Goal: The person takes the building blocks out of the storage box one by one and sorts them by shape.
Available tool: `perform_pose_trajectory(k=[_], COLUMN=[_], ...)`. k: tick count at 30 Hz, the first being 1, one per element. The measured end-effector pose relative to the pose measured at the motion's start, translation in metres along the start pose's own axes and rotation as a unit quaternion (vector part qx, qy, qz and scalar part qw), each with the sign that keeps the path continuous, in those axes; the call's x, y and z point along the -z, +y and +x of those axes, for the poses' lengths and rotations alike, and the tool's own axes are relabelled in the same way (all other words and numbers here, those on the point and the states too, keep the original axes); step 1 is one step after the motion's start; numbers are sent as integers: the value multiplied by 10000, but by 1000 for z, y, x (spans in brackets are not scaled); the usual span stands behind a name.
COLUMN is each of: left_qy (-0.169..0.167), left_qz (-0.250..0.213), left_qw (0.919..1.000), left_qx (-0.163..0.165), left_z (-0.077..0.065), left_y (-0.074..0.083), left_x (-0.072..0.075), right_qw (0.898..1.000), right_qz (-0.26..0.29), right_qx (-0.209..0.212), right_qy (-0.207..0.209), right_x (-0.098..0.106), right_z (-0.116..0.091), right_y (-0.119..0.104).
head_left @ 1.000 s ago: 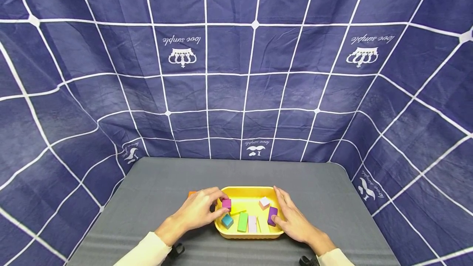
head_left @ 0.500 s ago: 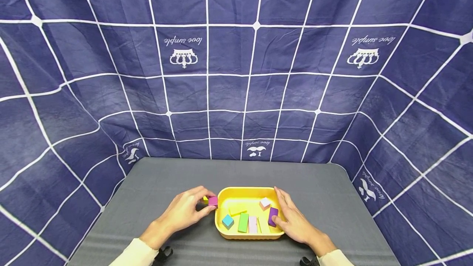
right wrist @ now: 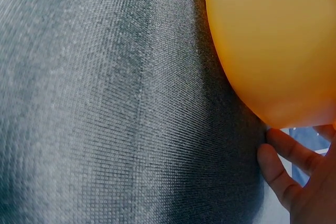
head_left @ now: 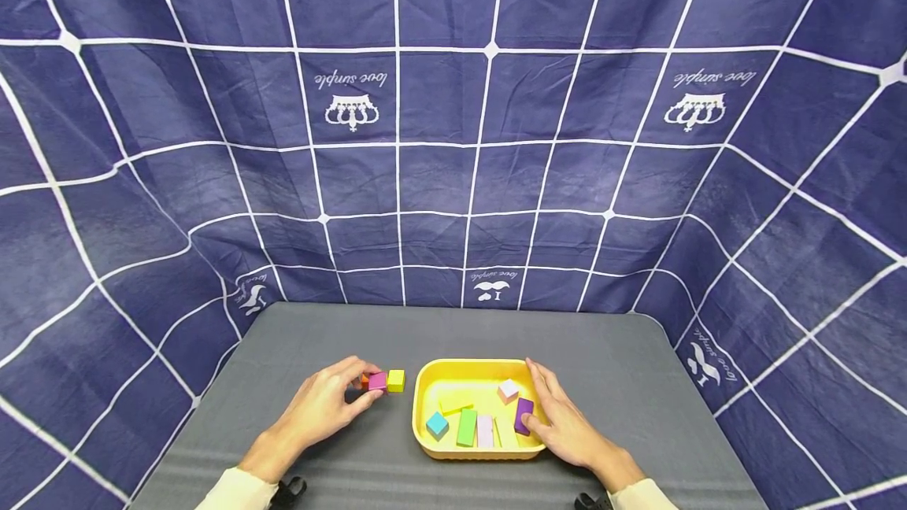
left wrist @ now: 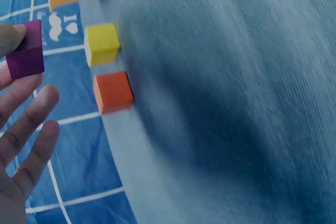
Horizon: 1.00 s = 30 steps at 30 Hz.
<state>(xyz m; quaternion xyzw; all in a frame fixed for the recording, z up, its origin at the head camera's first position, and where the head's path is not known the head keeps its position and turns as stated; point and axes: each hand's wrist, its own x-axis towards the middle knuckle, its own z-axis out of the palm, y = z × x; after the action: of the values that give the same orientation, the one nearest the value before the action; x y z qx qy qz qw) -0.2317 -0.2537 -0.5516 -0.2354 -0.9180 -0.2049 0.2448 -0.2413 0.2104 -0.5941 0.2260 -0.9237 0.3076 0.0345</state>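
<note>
Between thumb and fingertips, my left hand (head_left: 326, 405) pinches a magenta cube (left wrist: 27, 51). In the head view the cube overlaps an orange cube (left wrist: 113, 92) behind it, which is partly hidden there by the fingers. A yellow cube (head_left: 396, 381) stands on the table just right of the held one. My right hand (head_left: 567, 425) holds the right end of a yellow tray (head_left: 471, 453), fingers along the outside wall and thumb over the rim. That thumb lies by a purple block (head_left: 523, 415) inside the tray.
Inside the tray lie a blue cube (head_left: 437, 425), a green block (head_left: 466, 427), a pale lilac block (head_left: 485, 430), a pale pink cube (head_left: 508, 391) and yellow pieces. The grey table (head_left: 453, 329) meets a blue gridded cloth (head_left: 439, 179) at its back and sides.
My left hand has carried the magenta cube leftward from over the tray, past the yellow cube, to the orange cube. The yellow cube has come into full view. My right hand stays put.
</note>
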Motion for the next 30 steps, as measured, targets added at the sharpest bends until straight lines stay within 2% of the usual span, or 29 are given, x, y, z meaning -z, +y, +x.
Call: perform_pose_trajectory(k=[5, 16, 26, 30], left_qy=[-42, -18, -211, -279], left_qz=[7, 117, -38, -44], left_qw=[9993, 9983, 9958, 9948], left_qx=[383, 571, 890, 983], left_z=[-9, -16, -17, -18], left_y=[-13, -39, -61, -67], left_x=[2, 5, 5, 4], right_qw=[9999, 9999, 10000, 9999], right_qz=[66, 41, -50, 20], right_qx=[-40, -2, 45, -38], right_qy=[-100, -115, 15, -94], right_x=[0, 1, 2, 2], right_z=[-1, 1, 0, 0], right_y=[-1, 1, 0, 0])
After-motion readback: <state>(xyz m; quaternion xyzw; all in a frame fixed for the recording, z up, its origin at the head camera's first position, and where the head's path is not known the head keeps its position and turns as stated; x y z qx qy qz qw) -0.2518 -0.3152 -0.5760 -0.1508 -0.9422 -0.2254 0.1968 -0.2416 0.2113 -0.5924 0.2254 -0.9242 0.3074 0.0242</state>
